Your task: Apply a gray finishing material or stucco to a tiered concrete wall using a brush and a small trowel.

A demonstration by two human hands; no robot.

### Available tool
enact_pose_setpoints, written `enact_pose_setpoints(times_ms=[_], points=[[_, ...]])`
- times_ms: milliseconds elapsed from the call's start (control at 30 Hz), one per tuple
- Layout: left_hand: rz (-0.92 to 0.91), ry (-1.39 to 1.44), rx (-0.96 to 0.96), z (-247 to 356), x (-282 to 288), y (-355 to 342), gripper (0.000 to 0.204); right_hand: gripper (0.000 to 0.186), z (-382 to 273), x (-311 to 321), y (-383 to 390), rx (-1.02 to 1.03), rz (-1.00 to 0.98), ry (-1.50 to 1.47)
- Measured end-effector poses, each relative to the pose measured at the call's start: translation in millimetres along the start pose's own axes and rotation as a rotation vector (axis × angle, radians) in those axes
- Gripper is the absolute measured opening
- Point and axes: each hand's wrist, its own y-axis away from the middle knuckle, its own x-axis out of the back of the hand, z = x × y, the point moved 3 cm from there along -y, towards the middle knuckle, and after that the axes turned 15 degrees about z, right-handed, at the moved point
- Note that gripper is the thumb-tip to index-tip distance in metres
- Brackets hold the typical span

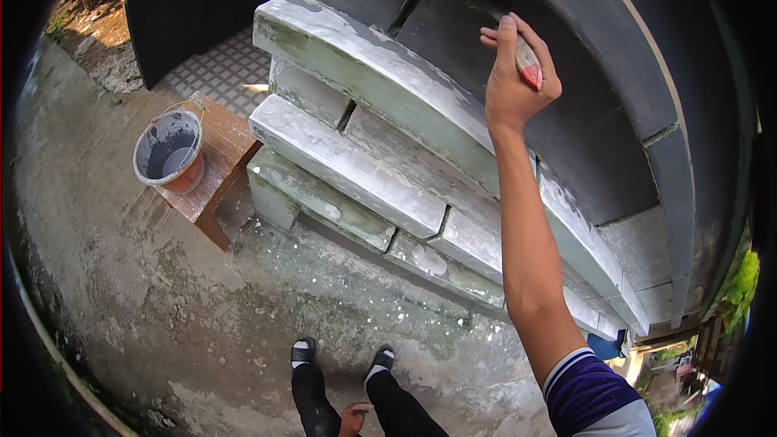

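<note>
In my right hand is a paintbrush, its pale handle with a red end showing between thumb and fingers. The brush head is mostly hidden beyond my fingers, close to the dark grey wall panel; I cannot tell whether it touches. My right arm reaches up across the stepped ledges. Low by my legs hangs my left hand, partly cut by the lower edge, its fingers loosely apart with nothing seen in them. A bucket of grey paint with a wire handle stands at the left, away from both hands.
The bucket rests on a brown wooden stool. Stepped pale ledges with dark joints jut out below the panel. My sandalled feet stand on the rough, paint-spotted concrete floor. A dark upright panel and tiled floor lie at the far left.
</note>
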Motion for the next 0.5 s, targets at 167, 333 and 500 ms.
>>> enact_pose_setpoints(times_ms=[167,333,500], points=[[0.016,0.109,0.078,11,0,-3,0.025,0.017,-26,26,13,-0.093,0.124,0.102],[0.009,-0.053,0.183,25,0,-3,0.042,0.019,-16,-18,6,-0.102,-0.064,-0.037],[0.022,-0.131,0.253,39,-2,-17,0.040,0.020,-5,-14,-3,-0.204,0.017,-0.007]])
